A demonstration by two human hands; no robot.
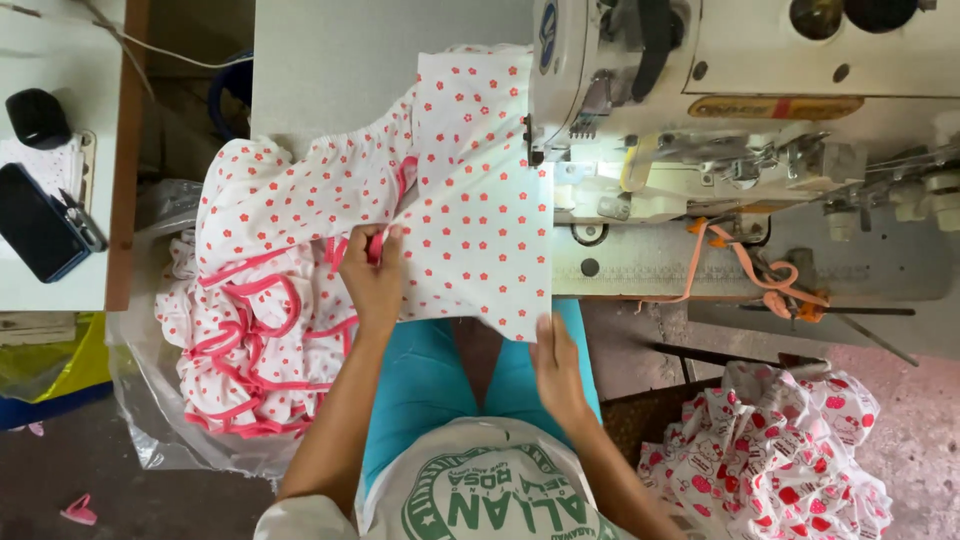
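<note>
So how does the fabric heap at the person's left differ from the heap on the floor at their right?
The left heap has small pink flower dots and pink binding along its edges; the right heap carries larger red motifs and shows no binding. The left heap rests on clear plastic and runs up to the sewing machine, gripped by the left hand; the right heap lies untouched. Both are white printed cloth, crumpled.

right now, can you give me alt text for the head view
Seen from above, a person's left hand pinches a white cloth with pink flowers while the right hand touches its lower edge, feeding it at a sewing machine. More of the same cloth is heaped in a pile to the left; a phone lies on a side table.
</note>
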